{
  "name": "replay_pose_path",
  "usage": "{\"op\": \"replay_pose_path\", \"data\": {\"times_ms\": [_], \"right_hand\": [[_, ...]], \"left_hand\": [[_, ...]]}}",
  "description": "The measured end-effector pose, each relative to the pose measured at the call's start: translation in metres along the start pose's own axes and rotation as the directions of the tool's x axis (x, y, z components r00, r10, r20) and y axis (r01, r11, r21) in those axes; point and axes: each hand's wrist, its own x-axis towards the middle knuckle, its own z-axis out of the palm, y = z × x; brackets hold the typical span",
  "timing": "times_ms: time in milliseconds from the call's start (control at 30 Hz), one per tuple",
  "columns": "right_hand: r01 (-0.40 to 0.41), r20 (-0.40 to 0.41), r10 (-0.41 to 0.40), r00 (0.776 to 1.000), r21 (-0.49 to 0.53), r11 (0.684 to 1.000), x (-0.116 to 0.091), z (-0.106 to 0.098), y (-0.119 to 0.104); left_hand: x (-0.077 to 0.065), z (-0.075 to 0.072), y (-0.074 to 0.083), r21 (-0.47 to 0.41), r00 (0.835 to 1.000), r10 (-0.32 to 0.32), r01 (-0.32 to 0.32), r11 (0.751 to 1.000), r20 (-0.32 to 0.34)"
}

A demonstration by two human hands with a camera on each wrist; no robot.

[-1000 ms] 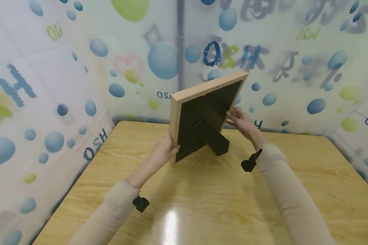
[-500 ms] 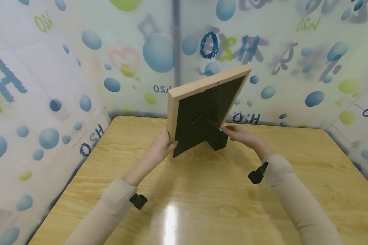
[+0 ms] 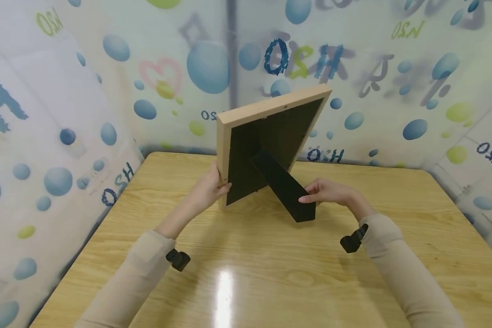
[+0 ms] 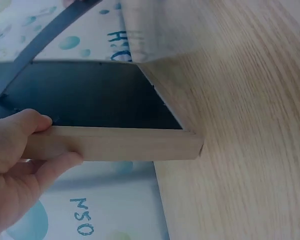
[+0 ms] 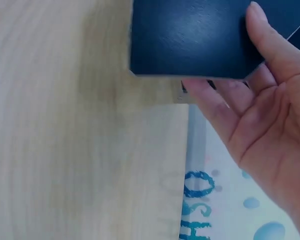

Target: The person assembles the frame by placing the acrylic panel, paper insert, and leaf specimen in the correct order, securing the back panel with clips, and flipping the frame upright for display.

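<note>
A picture frame with a light wood border and black back (image 3: 246,155) is tilted over the table, its back towards me. My left hand (image 3: 207,189) grips its left side, thumb on the back edge; the left wrist view shows the fingers round the wooden border (image 4: 125,144). From the middle of the back a black easel stand (image 3: 284,187) sticks out. My right hand (image 3: 328,191) pinches that stand near its free end, thumb on its outer face and fingers behind, as the right wrist view also shows (image 5: 260,100). The frame's front is hidden.
The wood-grain table (image 3: 262,273) stretches out under both arms, with a bright light reflection near its front. Close behind its far edge stands a wall (image 3: 164,123) printed with blue and green bubbles and lettering; more printed walls flank both sides.
My right hand has left the frame's right side, moved down to the stand and taken hold of it. The stand now swings further out from the back. My left hand keeps its grip.
</note>
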Motion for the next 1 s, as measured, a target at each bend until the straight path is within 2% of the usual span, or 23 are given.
{"op": "replay_pose_path", "data": {"times_ms": [200, 333, 433, 533, 600, 733, 800, 900, 1000], "right_hand": [[-0.044, 0.089, 0.044, 0.995, -0.007, 0.999, 0.005, 0.014, 0.002], [-0.064, 0.102, 0.066, 0.993, -0.018, 0.998, 0.005, 0.019, 0.002], [-0.047, 0.123, 0.053, 0.991, -0.050, 0.998, 0.004, 0.018, 0.001], [-0.050, 0.099, 0.057, 0.993, -0.072, 0.996, -0.001, 0.013, -0.001], [-0.051, 0.051, 0.053, 0.997, -0.039, 0.998, -0.003, 0.007, 0.000], [-0.033, -0.138, 0.041, 0.990, 0.058, 0.998, -0.007, -0.006, -0.004], [0.004, -0.256, 0.013, 0.967, 0.067, 0.998, -0.005, -0.011, -0.009], [0.075, -0.402, -0.046, 0.915, 0.057, 0.996, 0.002, -0.017, -0.017], [0.138, -0.496, -0.097, 0.863, 0.046, 0.989, 0.012, -0.019, -0.025]], "left_hand": [[-0.001, 0.000, -0.005, -0.036, 0.999, 0.040, -0.039, 0.999, 0.009], [-0.002, -0.001, -0.007, -0.043, 0.999, 0.045, -0.044, 0.998, 0.013], [-0.002, -0.001, -0.008, -0.033, 0.999, 0.051, -0.051, 0.998, 0.010], [-0.002, 0.000, -0.008, -0.032, 0.998, 0.060, -0.059, 0.998, 0.005], [-0.001, 0.000, -0.008, -0.034, 0.998, 0.067, -0.066, 0.997, 0.003], [-0.001, 0.000, -0.007, -0.032, 0.997, 0.076, -0.076, 0.997, 0.006], [-0.002, 0.000, -0.008, -0.030, 0.997, 0.077, -0.077, 0.997, 0.004], [-0.004, 0.001, -0.009, -0.032, 0.998, 0.070, -0.069, 0.997, 0.001], [-0.004, 0.003, -0.010, -0.048, 0.998, 0.063, -0.063, 0.997, -0.008]]}}
